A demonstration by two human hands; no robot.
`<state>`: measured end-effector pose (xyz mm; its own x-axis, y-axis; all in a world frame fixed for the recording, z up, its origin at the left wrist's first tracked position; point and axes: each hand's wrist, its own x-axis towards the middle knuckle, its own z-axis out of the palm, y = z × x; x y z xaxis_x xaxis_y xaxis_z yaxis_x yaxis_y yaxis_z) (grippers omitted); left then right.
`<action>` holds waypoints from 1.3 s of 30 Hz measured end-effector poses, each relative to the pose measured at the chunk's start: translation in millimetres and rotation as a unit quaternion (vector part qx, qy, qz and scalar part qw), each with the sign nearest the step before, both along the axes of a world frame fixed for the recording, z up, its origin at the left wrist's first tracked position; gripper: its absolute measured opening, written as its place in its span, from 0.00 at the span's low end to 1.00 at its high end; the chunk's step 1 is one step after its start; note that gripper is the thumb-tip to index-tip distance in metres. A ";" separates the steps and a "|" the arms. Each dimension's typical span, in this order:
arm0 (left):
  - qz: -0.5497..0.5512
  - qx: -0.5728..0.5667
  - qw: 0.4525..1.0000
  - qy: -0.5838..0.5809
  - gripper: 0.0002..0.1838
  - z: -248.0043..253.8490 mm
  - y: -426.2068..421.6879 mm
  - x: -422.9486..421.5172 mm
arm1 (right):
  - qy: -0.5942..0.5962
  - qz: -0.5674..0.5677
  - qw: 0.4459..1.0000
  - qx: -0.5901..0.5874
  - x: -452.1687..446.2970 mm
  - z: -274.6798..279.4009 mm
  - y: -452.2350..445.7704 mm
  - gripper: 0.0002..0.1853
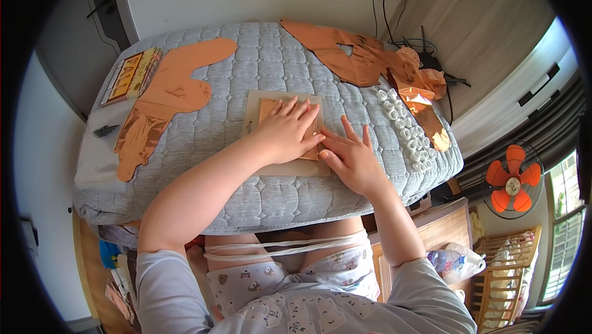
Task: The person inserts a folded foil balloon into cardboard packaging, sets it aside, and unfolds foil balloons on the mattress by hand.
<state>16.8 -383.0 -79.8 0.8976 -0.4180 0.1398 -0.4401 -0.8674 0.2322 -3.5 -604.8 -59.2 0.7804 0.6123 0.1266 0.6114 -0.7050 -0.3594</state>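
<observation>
My left hand (288, 130) lies flat, fingers spread, on a flat orange-copper folded piece (266, 109). That piece rests on a grey-beige rectangular sheet (253, 101) in the middle of the quilted mattress. At the right edge of the same piece is my right hand (353, 156), its fingers apart and extended, the thumb and index finger close to the left hand's thumb. Most of the orange piece is hidden under the left palm. Neither hand grips anything.
Flattened shiny copper foil shapes, perhaps uninflated balloons, lie left (166, 93) and back right (357, 59). Printed packets (132, 78) and thin dark pieces (105, 131) sit far left. Small white rolls (404, 127) line the right side. An orange-bladed fan (513, 180) stands beyond.
</observation>
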 end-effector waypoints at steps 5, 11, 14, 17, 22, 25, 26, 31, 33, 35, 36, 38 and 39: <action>-0.010 0.008 1.000 -0.001 0.40 1.8 0.3 -1.4 | -0.012 0.028 0.999 0.018 1.1 -5.1 -1.5 0.24; -0.011 0.015 1.000 0.011 0.39 3.0 1.3 -0.8 | 0.033 0.050 0.998 0.004 5.6 -0.6 -0.9 0.24; -0.012 0.031 0.999 0.018 0.39 5.2 1.0 -1.0 | 0.023 0.060 0.998 0.015 7.9 -7.6 -1.8 0.24; -0.021 0.044 0.999 0.015 0.40 7.2 -1.1 -1.9 | 0.015 0.063 0.998 0.000 7.8 -10.7 -1.3 0.25; -0.041 -0.060 0.994 0.080 0.42 14.8 -1.5 -3.4 | 0.027 0.064 0.997 0.042 0.1 -10.1 -22.6 0.26; -0.100 -0.061 0.990 0.078 0.43 20.5 -4.4 -15.0 | -0.017 0.005 0.999 0.048 -6.6 3.3 -54.3 0.27; -0.119 -0.063 0.987 0.082 0.43 27.9 -7.6 -21.2 | -0.044 -0.025 0.997 0.056 -2.3 7.9 -70.3 0.27; -0.191 -0.012 0.982 -0.005 0.34 28.0 -11.8 -34.6 | -0.138 -0.246 0.953 0.113 56.4 17.2 -176.6 0.15; -0.193 -0.005 0.981 -0.035 0.30 31.4 -12.0 -38.0 | -0.095 -0.314 0.937 0.122 82.3 20.1 -221.8 0.14; -0.200 0.025 0.978 -0.059 0.25 29.9 -11.1 -37.1 | -0.056 -0.363 0.929 0.053 117.3 14.2 -268.6 0.15; -0.199 0.024 0.978 -0.058 0.25 29.0 -10.3 -35.6 | -0.077 -0.398 0.912 0.056 128.8 12.4 -281.3 0.16; -0.220 -0.026 0.975 0.015 0.25 28.5 -8.3 -28.8 | -0.095 -0.430 0.896 0.060 154.4 5.0 -304.4 0.17; -0.217 -0.024 0.976 0.017 0.25 28.7 -8.1 -23.4 | -0.105 -0.442 0.890 0.037 168.8 -1.6 -314.3 0.18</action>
<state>-6.6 -391.0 -51.1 0.6426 -0.7530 0.1417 -0.7543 -0.5891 0.2898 165.3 -919.2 -60.9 0.9076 -0.2449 0.3411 -0.1110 -0.9233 -0.3677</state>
